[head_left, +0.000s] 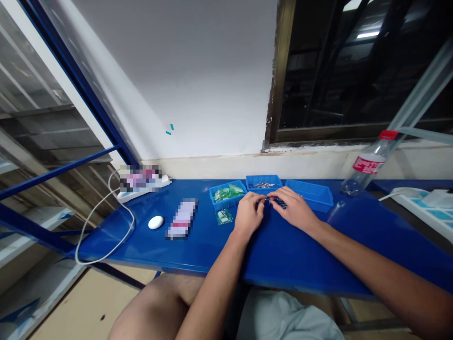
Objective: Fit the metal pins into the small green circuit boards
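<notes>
My left hand (248, 212) and my right hand (292, 206) meet over the blue tabletop. The fingers of both are pinched together around something small, dark and thin, too small to make out. Just behind them stands a blue tray (250, 182) with slim silvery metal pieces (264, 185) inside. To its left another blue tray (222, 206) holds green-and-clear small packets (230, 191). One small green packet (224, 216) lies on the table beside my left hand. A third blue tray (314, 198) sits behind my right hand, partly covered by it.
At left lie a white oval object (155, 222), a blurred-out phone-like item (183, 219) and a power strip (143, 188) with a looping white cable (131, 225). A clear bottle with a red cap (370, 165) leans at right, near another power strip (417, 212). The wall rises behind.
</notes>
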The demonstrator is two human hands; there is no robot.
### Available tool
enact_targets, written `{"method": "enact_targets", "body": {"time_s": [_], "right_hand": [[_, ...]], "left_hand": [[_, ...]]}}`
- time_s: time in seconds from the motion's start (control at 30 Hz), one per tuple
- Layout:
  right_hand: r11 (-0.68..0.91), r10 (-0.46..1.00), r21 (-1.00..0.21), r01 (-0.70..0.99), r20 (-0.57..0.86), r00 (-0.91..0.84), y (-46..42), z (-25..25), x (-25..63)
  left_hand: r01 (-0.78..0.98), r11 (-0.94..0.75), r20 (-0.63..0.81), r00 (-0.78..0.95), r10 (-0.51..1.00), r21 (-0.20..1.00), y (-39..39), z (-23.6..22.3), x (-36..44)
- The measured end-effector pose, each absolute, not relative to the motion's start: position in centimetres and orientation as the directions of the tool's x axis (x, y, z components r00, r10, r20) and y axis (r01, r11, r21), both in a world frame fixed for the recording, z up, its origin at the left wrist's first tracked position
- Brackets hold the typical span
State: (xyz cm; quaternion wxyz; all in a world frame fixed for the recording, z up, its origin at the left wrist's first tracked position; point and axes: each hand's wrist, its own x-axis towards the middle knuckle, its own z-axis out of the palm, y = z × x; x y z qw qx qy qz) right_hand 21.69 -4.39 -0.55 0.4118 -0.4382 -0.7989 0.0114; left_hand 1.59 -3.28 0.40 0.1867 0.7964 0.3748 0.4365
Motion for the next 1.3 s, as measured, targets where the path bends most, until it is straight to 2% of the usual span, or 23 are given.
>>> {"method": "enact_targets", "body": {"time_s": [0.23, 0.43, 0.63, 0.77, 0.9, 1.1, 1.3], "right_hand": [[0.564, 0.774, -0.49, 0.665, 0.594, -0.218, -4.7, -0.7, 21.3], [0.452, 0.858, -0.697, 0.557, 0.511, -0.057, -5.0, -0.6, 21.0], [0.503, 0.822, -0.627, 0.595, 0.56, -0.104, -4.8, -0.9, 21.2], [0.505, 0.835, -0.649, 0.569, 0.534, -0.133, -4.6, -1.2, 21.1], [0.503, 0.845, -0.665, 0.552, 0.512, -0.154, -4.8, -1.0, 20.9], [0.5, 0.85, -0.651, 0.571, 0.495, -0.181, -5.2, -0.3, 20.9], [0.523, 0.845, -0.616, 0.589, 0.462, -0.268, -4.7, -0.6, 21.6]], "left_hand": [[0.383, -0.599, 0.486, 0.356, 0.798, 0.703, -3.3, 0.5, 1.8], [0.359, -0.494, 0.365, 0.37, 0.854, 0.792, -3.8, 0.6, 1.9], [0.237, -0.471, 0.369, 0.368, 0.853, 0.85, -3.7, 0.5, 2.0], [0.18, -0.454, 0.377, 0.343, 0.86, 0.872, -3.2, 0.1, 2.0], [0.249, -0.488, 0.396, 0.34, 0.853, 0.837, -2.8, -0.4, 1.8], [0.46, -0.617, 0.418, 0.465, 0.78, 0.639, -2.9, -0.7, 1.4], [0.525, -0.668, 0.394, 0.546, 0.739, 0.527, -3.2, -0.6, 1.4]]}}
